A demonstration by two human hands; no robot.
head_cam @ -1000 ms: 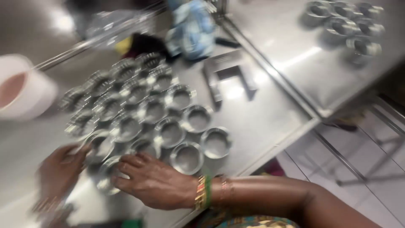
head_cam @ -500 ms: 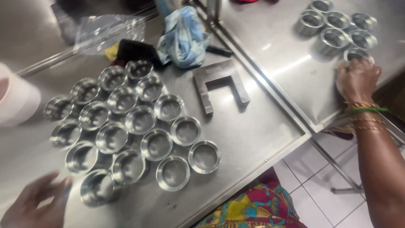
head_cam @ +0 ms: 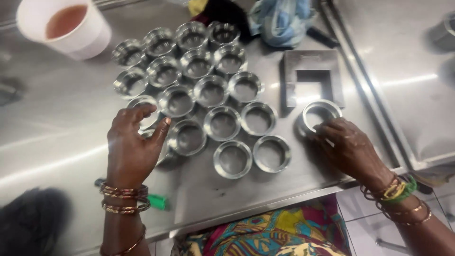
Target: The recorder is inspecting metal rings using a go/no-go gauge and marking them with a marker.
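Since half a sec ago, right hand (head_cam: 348, 147) has come back from the far table w/ a metal ring (head_cam: 320, 116), fingers closed on its rim, near the table's (head_cam: 61, 137) front right edge, just below the square bracket (head_cam: 310, 76). Left hand (head_cam: 132, 144) now rests on the ring cluster's (head_cam: 208, 90) front left, fingers spread, not gripping. Cup (head_cam: 66, 26) w/ brown liquid at back left corner.

The left hand (head_cam: 130, 149) has gold and red bangles at the wrist. The right hand (head_cam: 348, 147) has gold bangles and a green one. Bright patterned clothes show below.
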